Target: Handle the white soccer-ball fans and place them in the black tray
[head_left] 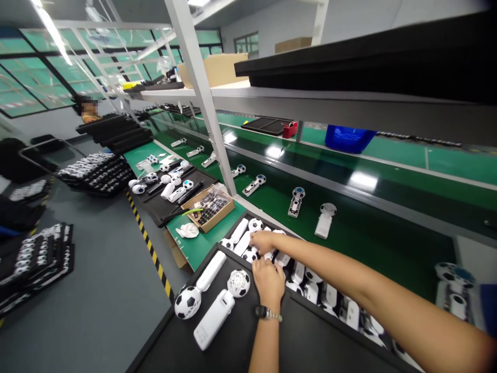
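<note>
My right hand [264, 242] reaches into the back black tray [237, 220], its fingers closed at the white handle of a handheld fan [243, 243] with a football-patterned head. Just below it, my left hand [268, 282], with a watch on the wrist, has curled fingers at the tray's near edge; what they grip is hidden. More white fans [330, 295] lie packed in rows in that tray. On the nearer black tray [310, 331] rest two fans: one football-headed fan [205, 282] and one fan with its grille up [223, 308].
Beyond the trays, a green conveyor [272, 207] carries several fans, some with opened handles. A cardboard box [215, 210] of small dark parts stands left, beside a mat [155, 202] with fans. A white post [202, 93] and overhead shelf [310, 98] rise close ahead. Stacked trays [93, 173] stand on the floor.
</note>
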Demonstrator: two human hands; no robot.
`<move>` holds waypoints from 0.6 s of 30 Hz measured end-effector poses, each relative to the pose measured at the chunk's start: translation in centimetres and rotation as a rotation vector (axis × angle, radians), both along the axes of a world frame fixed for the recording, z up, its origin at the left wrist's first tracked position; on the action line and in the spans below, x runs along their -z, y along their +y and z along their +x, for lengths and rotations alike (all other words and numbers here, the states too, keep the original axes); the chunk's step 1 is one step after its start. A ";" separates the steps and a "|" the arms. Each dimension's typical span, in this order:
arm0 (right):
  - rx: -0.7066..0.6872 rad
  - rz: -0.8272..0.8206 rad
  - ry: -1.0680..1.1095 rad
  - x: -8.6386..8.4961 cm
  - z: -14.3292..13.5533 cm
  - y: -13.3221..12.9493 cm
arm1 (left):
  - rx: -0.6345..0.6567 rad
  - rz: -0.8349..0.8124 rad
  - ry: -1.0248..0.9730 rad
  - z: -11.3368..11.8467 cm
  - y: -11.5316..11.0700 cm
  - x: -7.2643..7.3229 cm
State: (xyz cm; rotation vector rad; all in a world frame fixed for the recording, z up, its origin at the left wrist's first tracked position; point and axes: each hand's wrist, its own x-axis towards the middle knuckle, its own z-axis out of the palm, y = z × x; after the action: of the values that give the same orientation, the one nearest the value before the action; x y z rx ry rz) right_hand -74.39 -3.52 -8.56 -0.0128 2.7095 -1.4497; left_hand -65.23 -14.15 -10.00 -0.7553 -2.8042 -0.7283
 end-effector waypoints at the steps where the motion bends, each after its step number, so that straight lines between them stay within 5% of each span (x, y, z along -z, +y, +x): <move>1: -0.006 -0.011 0.010 0.0 0.1 0.0 | 0.000 0.004 0.008 0.0 0.0 0.1; 6: 0.009 -0.086 0.110 -0.4 1.8 1.1 | -0.012 0.041 0.047 0.0 -0.1 0.4; 10: 0.141 -0.204 0.228 -2.4 2.8 3.1 | -0.023 0.083 0.064 0.0 0.0 0.8; 15: 0.309 -0.451 0.333 -8.5 5.5 2.9 | -0.017 0.146 0.042 -0.1 0.0 0.9; 18: 0.259 -1.013 0.259 -12.9 8.7 0.6 | -0.009 0.185 0.009 -0.2 -0.1 0.7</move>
State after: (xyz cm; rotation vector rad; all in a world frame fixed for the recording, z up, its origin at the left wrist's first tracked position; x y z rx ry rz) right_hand -65.69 -2.94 4.34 0.1050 1.8440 -2.8794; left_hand -65.47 -14.22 -10.73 -0.7110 -2.6828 -0.9635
